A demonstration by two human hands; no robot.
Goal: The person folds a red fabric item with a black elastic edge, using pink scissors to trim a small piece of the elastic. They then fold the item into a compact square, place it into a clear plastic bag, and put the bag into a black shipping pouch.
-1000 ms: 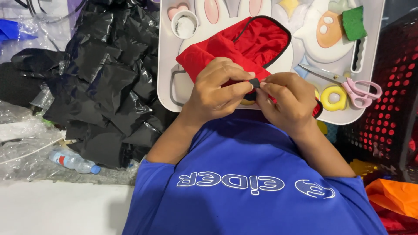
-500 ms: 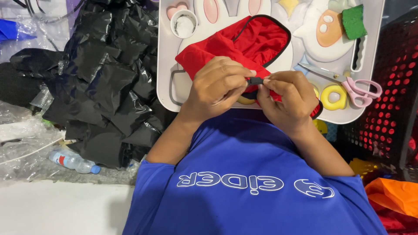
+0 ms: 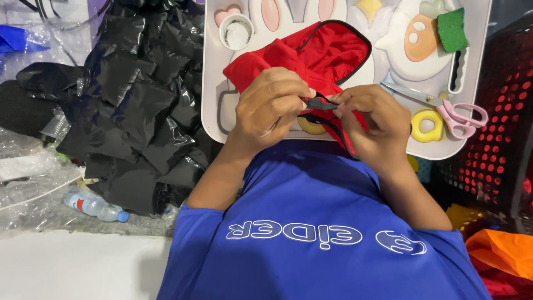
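Note:
A red fabric piece with black edging lies bunched on a white tray printed with cartoon shapes. My left hand and my right hand meet above the tray's near edge. Both pinch a small black clip on a black cord that runs off the red fabric. The fingers of both hands are closed around it. Part of the cord hangs down between my hands.
Pink-handled scissors, a yellow ring, a green sponge and a small white cup sit on the tray. A heap of black plastic bags is left, a plastic bottle below it, a black crate right.
My hands have shifted slightly and the black clip now sits higher between my fingertips. The red fabric stays on the tray.

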